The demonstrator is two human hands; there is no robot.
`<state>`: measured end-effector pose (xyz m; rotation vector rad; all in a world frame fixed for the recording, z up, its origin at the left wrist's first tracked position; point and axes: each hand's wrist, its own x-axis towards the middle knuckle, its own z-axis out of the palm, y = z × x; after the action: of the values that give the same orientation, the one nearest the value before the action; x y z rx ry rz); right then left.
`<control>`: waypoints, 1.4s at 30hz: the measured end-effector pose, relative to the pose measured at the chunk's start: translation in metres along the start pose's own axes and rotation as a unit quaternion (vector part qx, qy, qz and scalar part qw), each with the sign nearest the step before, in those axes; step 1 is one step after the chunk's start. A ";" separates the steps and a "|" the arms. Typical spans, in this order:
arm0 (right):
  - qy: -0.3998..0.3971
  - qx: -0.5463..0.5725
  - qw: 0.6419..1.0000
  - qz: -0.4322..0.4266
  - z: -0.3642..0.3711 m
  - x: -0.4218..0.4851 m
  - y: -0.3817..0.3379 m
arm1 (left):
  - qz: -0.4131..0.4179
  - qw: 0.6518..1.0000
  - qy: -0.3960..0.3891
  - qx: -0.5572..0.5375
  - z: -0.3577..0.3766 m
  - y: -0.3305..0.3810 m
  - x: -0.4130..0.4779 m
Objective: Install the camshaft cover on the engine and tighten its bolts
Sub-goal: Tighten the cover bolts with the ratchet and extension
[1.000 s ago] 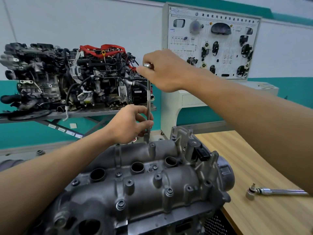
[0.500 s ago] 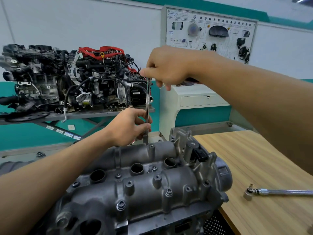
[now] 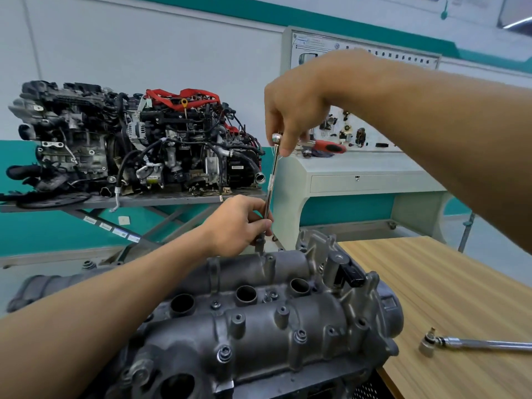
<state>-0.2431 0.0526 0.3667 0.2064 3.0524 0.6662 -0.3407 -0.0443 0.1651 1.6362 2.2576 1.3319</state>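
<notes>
Turned fingers-down, my right hand [image 3: 299,110] now pinches the top of the extension bar [image 3: 270,184]; my left hand [image 3: 236,226] grips its shaft.

A ratchet [image 3: 475,344] is laid on the table [image 3: 431,283] right of the camshaft cover [image 3: 259,326], behind which a second engine [image 3: 129,145] is stood.

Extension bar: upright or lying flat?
Upright, slightly tilted. Extension bar has right hand pinching its top, left hand gripping its lower end at the camshaft cover.
</notes>
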 end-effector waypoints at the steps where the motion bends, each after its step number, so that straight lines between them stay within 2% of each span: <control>1: 0.007 0.026 1.000 -0.012 0.003 0.001 0.004 | 0.001 1.000 -0.004 -0.001 -0.001 0.001 0.001; 5: 0.069 0.152 0.985 -0.049 0.017 0.003 0.020 | 0.001 1.000 -0.015 -0.016 -0.003 0.000 0.001; 9: 0.085 0.270 0.958 -0.049 0.034 0.006 0.028 | 0.001 1.000 -0.014 -0.022 -0.003 -0.002 0.001; 11: 0.067 0.320 0.944 -0.046 0.040 0.003 0.029 | -0.001 1.000 -0.012 -0.023 -0.003 -0.002 0.002; 16: 0.069 0.257 0.963 -0.036 0.038 -0.002 0.027 | -0.014 1.000 0.000 -0.019 0.000 -0.004 0.000; 23: 0.134 0.186 0.972 -0.050 0.045 -0.016 0.022 | -0.032 0.999 0.019 -0.021 0.003 -0.004 -0.003; 30: 0.184 0.146 0.971 -0.028 0.053 -0.013 0.019 | -0.062 0.986 0.045 0.151 0.003 -0.001 -0.010; 39: 0.214 0.291 0.931 -0.043 0.075 0.007 0.017 | -0.049 0.985 0.021 0.166 0.002 -0.001 -0.005; 42: 0.229 0.283 0.930 -0.043 0.076 0.003 0.012 | -0.022 0.982 0.025 0.186 0.002 0.000 -0.009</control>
<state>-0.2414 0.0957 0.3026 -0.1044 3.5923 -0.2326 -0.3361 -0.0496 0.1597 1.6525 2.6847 0.9945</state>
